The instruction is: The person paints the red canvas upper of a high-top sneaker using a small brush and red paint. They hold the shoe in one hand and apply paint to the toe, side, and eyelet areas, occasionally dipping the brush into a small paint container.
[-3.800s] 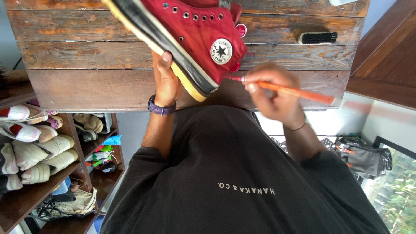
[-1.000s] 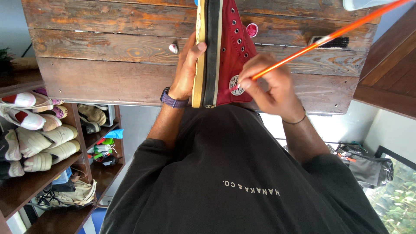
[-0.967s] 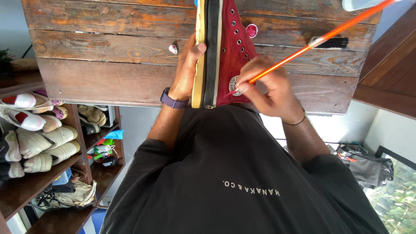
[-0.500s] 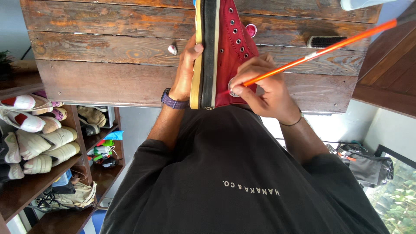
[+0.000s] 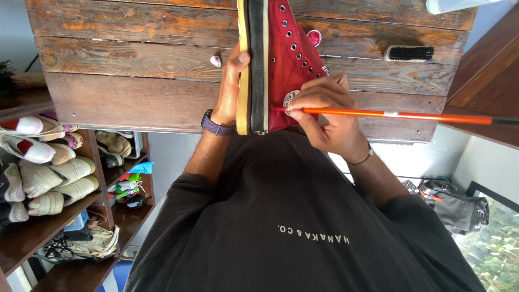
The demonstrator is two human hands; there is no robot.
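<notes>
My left hand (image 5: 232, 86), with a purple watch on its wrist, grips the yellowed rubber sole of a red high-top canvas shoe (image 5: 289, 59) and holds it upright over the wooden table (image 5: 135, 81). The shoe's sole edge faces left and its eyelet side faces right. My right hand (image 5: 324, 116) pinches a long, thin orange-handled brush (image 5: 411, 115). The brush lies almost level, and its tip touches the shoe's side near the round white ankle patch.
On the table lie a black-bristled scrub brush (image 5: 408, 52), a small white object (image 5: 215, 61) and a pink object (image 5: 313, 37). A wooden rack (image 5: 48, 178) of pale shoes stands at the left. A grey bag (image 5: 457, 205) lies at the right.
The shoe went from tilted with its side showing to upright and edge-on. The brush handle swung down from pointing up-right to nearly level, with its tip staying at the shoe's side.
</notes>
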